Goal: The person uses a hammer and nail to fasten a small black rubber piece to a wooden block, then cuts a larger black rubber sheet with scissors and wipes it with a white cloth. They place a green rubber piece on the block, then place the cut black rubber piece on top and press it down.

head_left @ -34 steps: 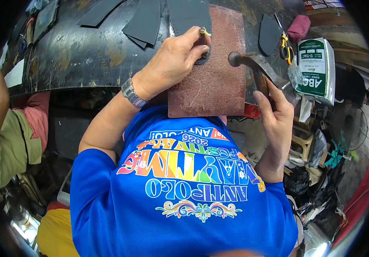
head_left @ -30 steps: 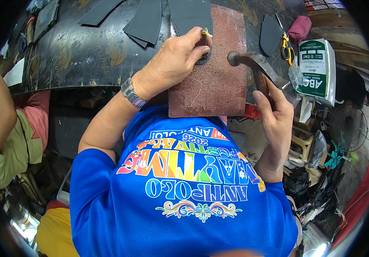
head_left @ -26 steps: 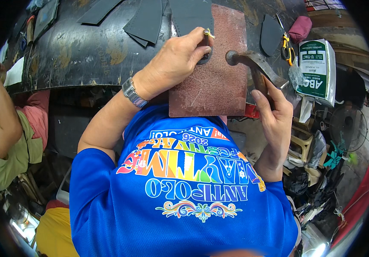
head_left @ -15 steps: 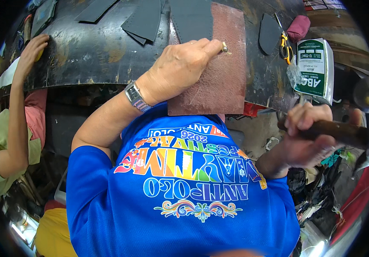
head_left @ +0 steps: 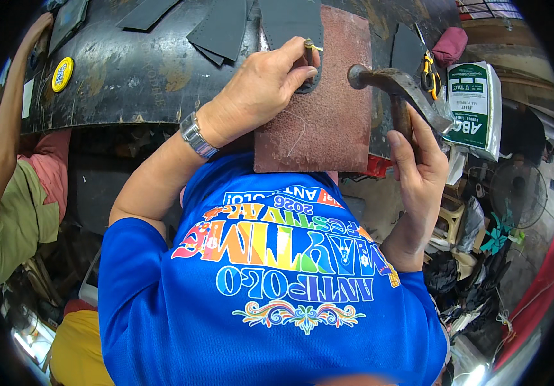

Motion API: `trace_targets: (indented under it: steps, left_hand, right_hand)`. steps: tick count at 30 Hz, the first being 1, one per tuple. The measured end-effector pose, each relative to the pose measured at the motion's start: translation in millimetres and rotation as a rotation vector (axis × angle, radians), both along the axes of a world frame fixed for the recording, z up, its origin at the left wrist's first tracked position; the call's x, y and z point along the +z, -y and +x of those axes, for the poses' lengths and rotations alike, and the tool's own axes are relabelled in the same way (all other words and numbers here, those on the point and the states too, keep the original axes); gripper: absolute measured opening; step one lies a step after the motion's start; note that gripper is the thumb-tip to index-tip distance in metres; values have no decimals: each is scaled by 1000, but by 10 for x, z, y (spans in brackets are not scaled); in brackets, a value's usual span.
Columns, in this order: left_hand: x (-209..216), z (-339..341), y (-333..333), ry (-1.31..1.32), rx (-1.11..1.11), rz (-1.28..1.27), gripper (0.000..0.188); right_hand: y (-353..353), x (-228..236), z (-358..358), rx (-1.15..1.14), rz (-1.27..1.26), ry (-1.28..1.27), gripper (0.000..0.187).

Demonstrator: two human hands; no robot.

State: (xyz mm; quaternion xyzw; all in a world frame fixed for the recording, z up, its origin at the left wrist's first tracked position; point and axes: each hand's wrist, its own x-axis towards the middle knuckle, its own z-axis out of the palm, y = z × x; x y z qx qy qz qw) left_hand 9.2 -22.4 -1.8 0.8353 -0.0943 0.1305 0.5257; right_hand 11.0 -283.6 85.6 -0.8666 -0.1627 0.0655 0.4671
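Note:
My left hand [head_left: 254, 87] pinches a slim metal punch [head_left: 309, 46], held upright with its dark lower end at the rim of a black sheet piece [head_left: 290, 22]. That piece has tiny holes along its side and lies on a reddish-brown board [head_left: 338, 122]. The fingers partly hide the punch's lower end. In my right hand [head_left: 421, 161] is a hammer [head_left: 392, 80], gripped by its dark handle. Its round face hangs over the board's right side, apart from the punch.
Black cut pieces [head_left: 222, 29] lie on the dark worktable [head_left: 122, 83], with a yellow round lid [head_left: 63, 74] at left. On the right are yellow-handled scissors [head_left: 428, 74], a maroon pouch [head_left: 450, 45] and a green-white can [head_left: 473, 109]. Another person's arm [head_left: 7, 109] reaches in far left.
My right hand has swung the hammer inward from the far right to over the board. The punch has moved left and stands more upright. The other person's hand has left the yellow lid.

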Motion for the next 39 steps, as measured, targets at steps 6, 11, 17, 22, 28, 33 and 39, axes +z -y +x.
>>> trace_targets:
  steps: [6, 11, 17, 22, 28, 33, 39]
  left_hand:
    - [12, -15, 16, 99, -13, 105, 16]
    - [10, -4, 1, 197, -73, 191, 18]
    - [2, 5, -19, 75, -66, 138, 18]
    - [-1, 30, -38, 101, -91, 157, 18]
    - [4, -46, 68, 193, -30, 233, 20]
    - [13, -107, 158, 228, 38, 321, 20]
    - [21, 8, -16, -95, 23, -89, 11]
  right_hand:
    - [-50, 80, 17, 12, 11, 51, 41]
    - [32, 300, -43, 102, 452, 304, 53]
    - [101, 498, 43, 272, 756, 411, 72]
    - [-110, 251, 48, 92, 589, 245, 62]
    - [-108, 310, 57, 218, 778, 381, 56]
    - [-177, 194, 80, 298, 99, 408, 31]
    - [-25, 112, 17, 106, 1, 91, 46]
